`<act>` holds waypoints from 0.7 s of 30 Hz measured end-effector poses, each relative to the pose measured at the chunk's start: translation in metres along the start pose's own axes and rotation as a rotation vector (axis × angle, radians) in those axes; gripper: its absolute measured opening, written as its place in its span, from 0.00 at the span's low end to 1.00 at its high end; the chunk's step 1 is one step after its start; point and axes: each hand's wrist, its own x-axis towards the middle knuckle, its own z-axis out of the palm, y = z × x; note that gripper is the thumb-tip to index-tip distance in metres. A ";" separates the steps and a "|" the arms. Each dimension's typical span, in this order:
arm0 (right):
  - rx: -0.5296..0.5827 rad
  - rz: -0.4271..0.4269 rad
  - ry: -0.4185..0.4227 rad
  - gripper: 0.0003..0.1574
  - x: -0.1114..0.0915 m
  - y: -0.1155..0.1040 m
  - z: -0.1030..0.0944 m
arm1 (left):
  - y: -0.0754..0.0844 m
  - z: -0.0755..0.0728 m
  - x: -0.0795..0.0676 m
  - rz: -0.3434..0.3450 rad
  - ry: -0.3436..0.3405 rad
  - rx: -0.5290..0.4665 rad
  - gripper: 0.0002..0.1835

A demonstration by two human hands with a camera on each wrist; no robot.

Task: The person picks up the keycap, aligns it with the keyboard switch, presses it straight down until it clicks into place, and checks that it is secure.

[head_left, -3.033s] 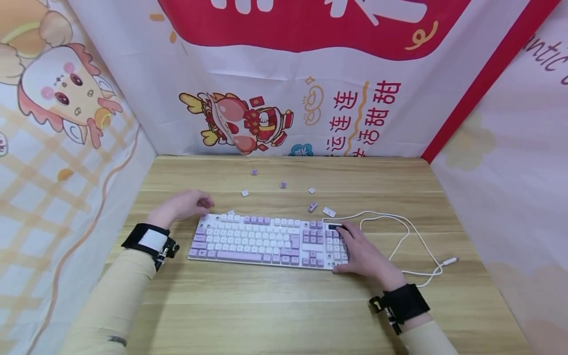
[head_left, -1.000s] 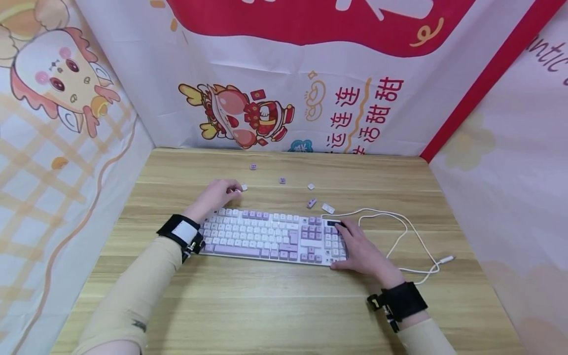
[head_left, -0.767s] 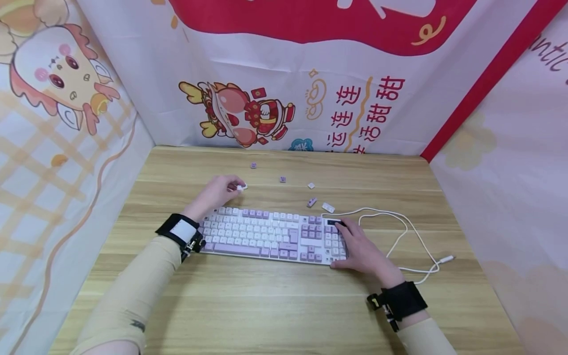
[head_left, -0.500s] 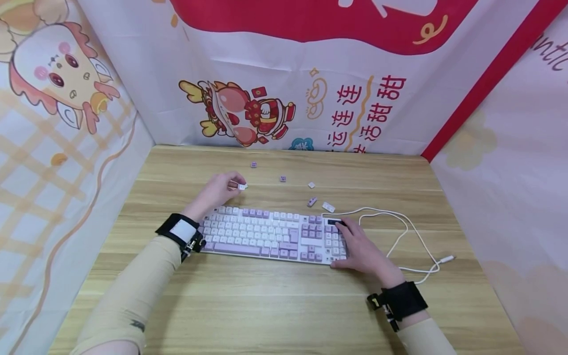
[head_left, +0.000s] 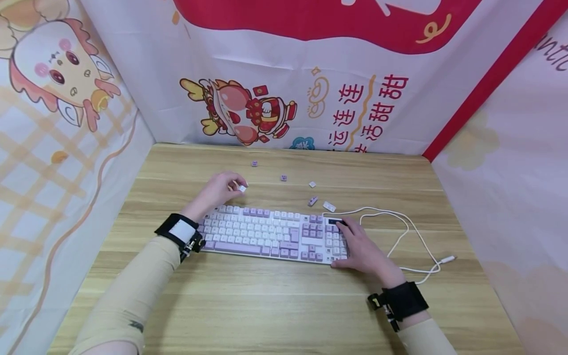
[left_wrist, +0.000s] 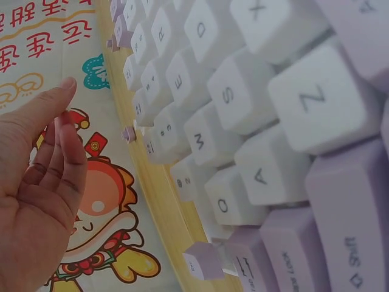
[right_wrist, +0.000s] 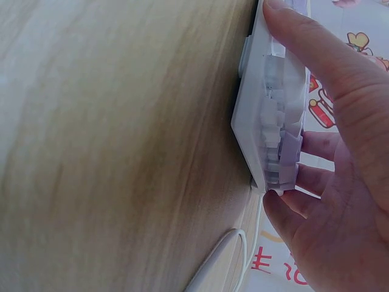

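Observation:
My left hand [head_left: 222,189] is just beyond the far left part of the keyboard [head_left: 248,231], pinching a small white keycap [head_left: 242,188] between thumb and fingertips. In the left wrist view, thumb and fingers meet beside the rows of keys, and the keycap is hidden there. The white-and-purple keyboard lies flat, with a few bare switch spots showing. My right hand [head_left: 366,249] grips its right end, thumb on the near edge and fingers over the number pad. The right wrist view shows the thumb and curled fingers around that end.
Beyond the keyboard lie loose keycaps: a purple one [head_left: 254,163], another purple keycap [head_left: 283,177], a white keycap [head_left: 312,184], a longer purple keycap [head_left: 312,201] and a long white keycap [head_left: 329,206]. A white cable [head_left: 414,236] loops at the right.
My left hand has moved right from the keyboard's far left corner and now holds a white keycap. The white keycap near that far edge is gone from its spot. My right hand has stayed put.

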 end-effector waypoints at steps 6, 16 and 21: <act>0.010 0.009 -0.006 0.74 0.000 0.000 -0.001 | -0.001 -0.007 -0.003 -0.021 -0.040 -0.049 0.14; 0.010 0.009 -0.005 0.74 0.000 0.000 -0.002 | -0.017 -0.022 -0.012 0.010 -0.071 0.071 0.13; 0.005 0.003 -0.004 0.73 0.000 0.000 -0.001 | -0.026 -0.031 -0.021 0.019 -0.097 0.173 0.12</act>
